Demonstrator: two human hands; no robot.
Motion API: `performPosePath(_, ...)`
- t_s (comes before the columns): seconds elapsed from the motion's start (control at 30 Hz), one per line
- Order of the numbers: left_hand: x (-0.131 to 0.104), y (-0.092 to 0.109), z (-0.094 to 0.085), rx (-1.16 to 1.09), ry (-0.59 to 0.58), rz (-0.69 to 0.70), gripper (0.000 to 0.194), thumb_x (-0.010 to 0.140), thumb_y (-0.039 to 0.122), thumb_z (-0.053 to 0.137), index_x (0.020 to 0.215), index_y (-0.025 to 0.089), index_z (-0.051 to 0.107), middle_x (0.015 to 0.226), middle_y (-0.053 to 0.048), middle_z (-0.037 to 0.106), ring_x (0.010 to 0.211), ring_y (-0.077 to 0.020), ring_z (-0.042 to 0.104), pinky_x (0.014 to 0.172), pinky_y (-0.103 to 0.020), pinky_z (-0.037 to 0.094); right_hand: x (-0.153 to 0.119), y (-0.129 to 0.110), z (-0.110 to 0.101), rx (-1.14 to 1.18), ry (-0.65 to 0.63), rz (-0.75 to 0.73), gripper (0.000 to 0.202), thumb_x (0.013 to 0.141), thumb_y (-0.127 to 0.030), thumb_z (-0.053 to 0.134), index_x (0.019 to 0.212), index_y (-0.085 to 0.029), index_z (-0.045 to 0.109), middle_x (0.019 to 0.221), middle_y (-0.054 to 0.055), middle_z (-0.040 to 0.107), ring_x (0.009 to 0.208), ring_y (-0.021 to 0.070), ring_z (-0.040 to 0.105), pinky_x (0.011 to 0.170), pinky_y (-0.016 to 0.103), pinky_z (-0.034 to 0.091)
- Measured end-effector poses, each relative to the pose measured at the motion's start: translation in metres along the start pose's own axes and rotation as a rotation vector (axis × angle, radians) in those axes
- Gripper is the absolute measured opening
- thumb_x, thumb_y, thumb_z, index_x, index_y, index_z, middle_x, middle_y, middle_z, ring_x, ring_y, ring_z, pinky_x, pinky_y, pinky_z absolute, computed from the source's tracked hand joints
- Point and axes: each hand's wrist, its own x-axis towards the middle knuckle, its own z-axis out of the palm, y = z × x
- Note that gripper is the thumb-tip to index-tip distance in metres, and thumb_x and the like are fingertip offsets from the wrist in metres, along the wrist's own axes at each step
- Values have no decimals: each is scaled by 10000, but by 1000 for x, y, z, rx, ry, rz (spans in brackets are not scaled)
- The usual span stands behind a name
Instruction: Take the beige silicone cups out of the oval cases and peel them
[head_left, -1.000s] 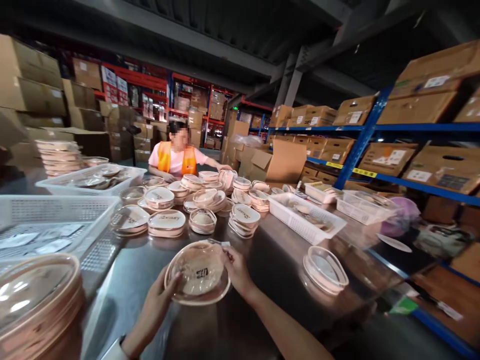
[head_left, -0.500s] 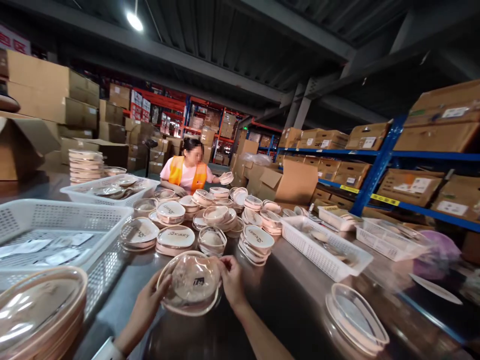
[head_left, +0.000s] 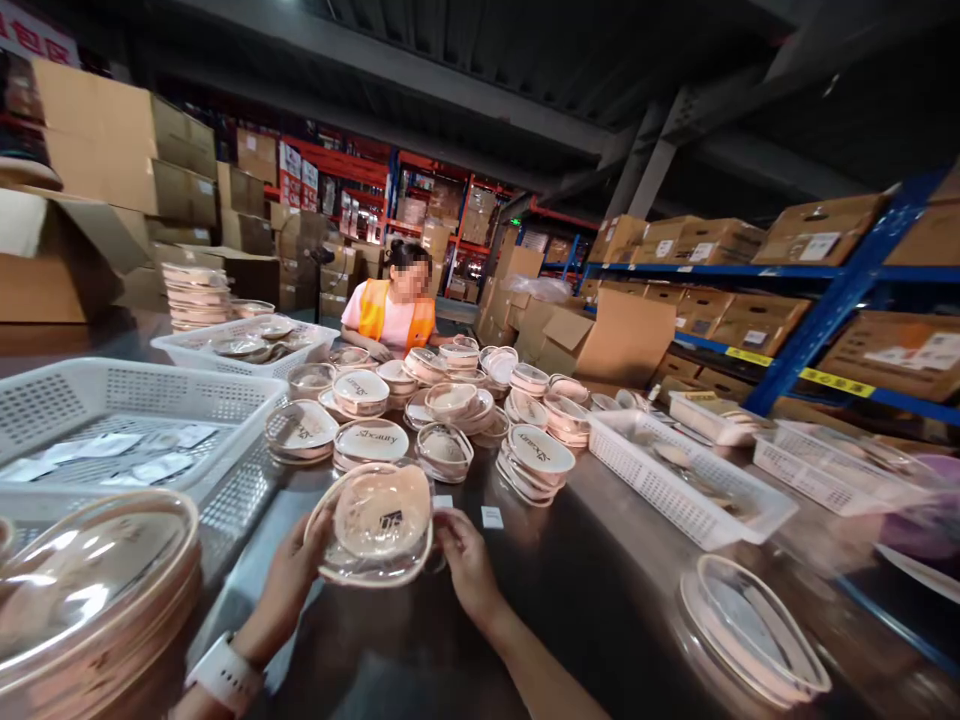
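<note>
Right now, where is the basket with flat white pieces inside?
In the head view, the basket stands at left on the table, behind the nearest pouch stack, left of the left hand.

The single head-worn camera looks forward and down across the metal worktop [head_left: 390,645], with the left hand [head_left: 301,555] and right hand [head_left: 466,560] near, orange-red racking [head_left: 343,165] far off beneath the dark ceiling [head_left: 465,50].

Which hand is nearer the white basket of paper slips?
Left. The left hand, holding the pouch by its left side, is right of the white basket; the right hand, by the pouch's right side, is farther right.
</note>
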Motion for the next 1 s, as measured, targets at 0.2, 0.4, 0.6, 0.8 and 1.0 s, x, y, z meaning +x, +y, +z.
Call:
performPosePath(0.2, 2, -8, 2, -48, -152, -3, 564, 729, 642, 612, 1054, 192, 716, 992, -61, 752, 1020, -313, 654, 840, -352, 553, 4, -12, -17, -130, -106, -136, 381, 880, -540, 538, 1061, -243, 693, 1054, 96, 622, 994, 249, 596, 884, 385, 507)
performPosePath(0.4, 1, -9, -1, -66, -215, 48, 552, 784, 613, 579, 1121, 187, 674, 1108, -65, 711, 1041, -281, 633, 914, -340, 515, -6, -14, -14, -448, -156, -491, 351, 961, -261, 440, 1289, -259, 563, 1173, 109, 622, 1096, 261, 567, 954, 440, 478)
performPosePath(0.6, -1, -19, 0, -63, -148, 62, 587, 826, 640, 509, 1162, 174, 627, 1146, -73, 685, 1051, -250, 624, 881, -290, 514, -8, -14, -11, -605, -118, -630, 291, 957, -169, 395, 1129, -185, 629, 1048, 129, 659, 1006, 243, 598, 863, 399, 535)
performPosePath(0.8, -6, -17, 4, -33, -174, 70, 589, 843, 643, 478, 1172, 175, 617, 1198, -92, 664, 1123, -269, 591, 935, -337, 500, -1, -17, -19, -643, -112, -671, 278, 963, -183, 357, 1060, -143, 614, 905, 113, 653, 855, 230, 602, 753, 381, 555)
performPosePath(1.0, -11, -21, 9, -101, -186, 21, 559, 860, 621, 473, 1196, 193, 604, 1209, -77, 659, 1133, -262, 589, 931, -323, 506, 0, -18, -20, -660, -148, -715, 254, 956, -169, 368, 1077, -155, 591, 940, 127, 641, 894, 235, 590, 780, 378, 545)
